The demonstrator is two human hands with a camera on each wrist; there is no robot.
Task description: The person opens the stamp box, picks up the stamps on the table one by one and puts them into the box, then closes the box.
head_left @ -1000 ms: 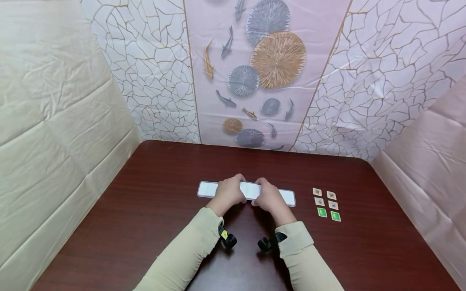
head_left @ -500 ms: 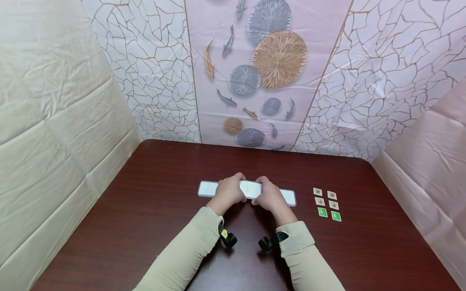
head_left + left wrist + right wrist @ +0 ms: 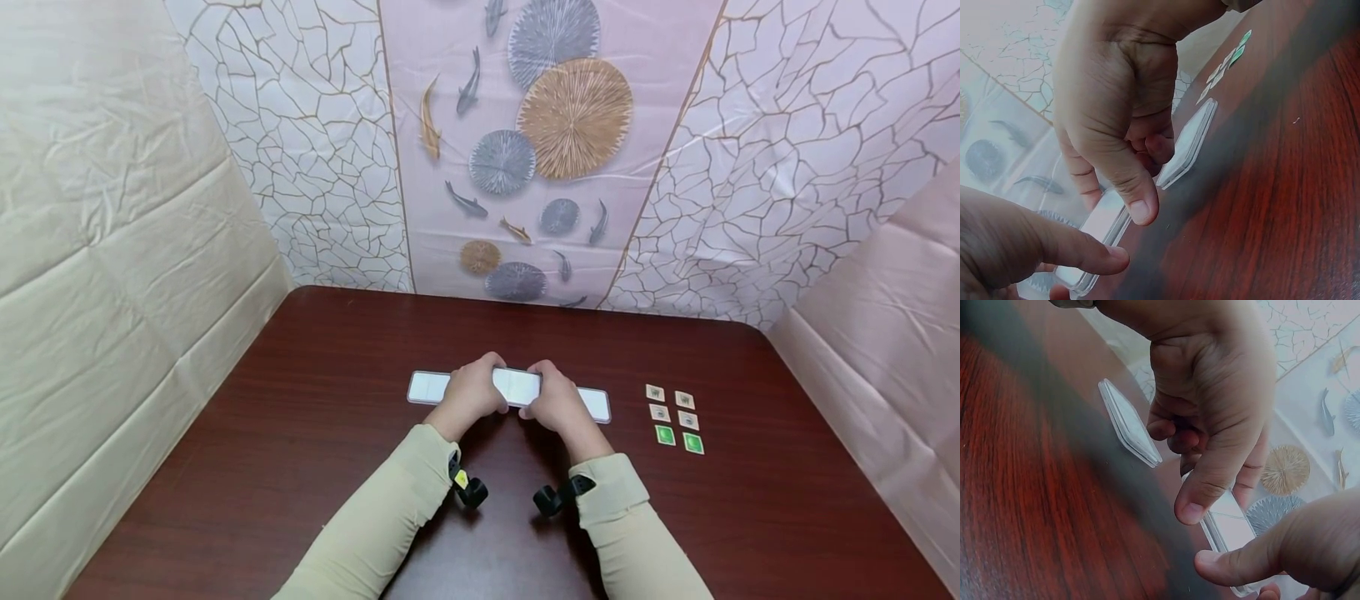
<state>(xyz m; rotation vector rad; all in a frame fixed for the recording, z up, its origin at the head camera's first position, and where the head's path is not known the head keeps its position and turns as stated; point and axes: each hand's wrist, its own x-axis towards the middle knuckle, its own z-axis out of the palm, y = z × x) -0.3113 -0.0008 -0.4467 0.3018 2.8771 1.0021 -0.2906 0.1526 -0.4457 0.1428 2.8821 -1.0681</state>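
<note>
Side by side at the table's middle, my left hand (image 3: 472, 387) and right hand (image 3: 557, 404) pinch the two ends of a flat white case with a clear plastic rim (image 3: 517, 387). Each thumb presses its near edge, as the left wrist view shows with the right thumb (image 3: 1140, 211). The fingers reach round the far side and are partly hidden. Similar white cases show past the hands, a left one (image 3: 429, 387) and a right one (image 3: 596, 405). In the right wrist view the left case (image 3: 1130, 425) lies apart from the held one.
Several small square cards stand in two columns on the right, with tan ones (image 3: 659, 412) above green ones (image 3: 693, 443). The dark red wooden table (image 3: 300, 467) meets a patterned cloth backdrop (image 3: 330, 150) at its far edge. Pale cloth walls (image 3: 112, 292) flank it.
The white case between my hands has risen very slightly against the ones beside it. Both hands keep their grip, and the cards lie as before.
</note>
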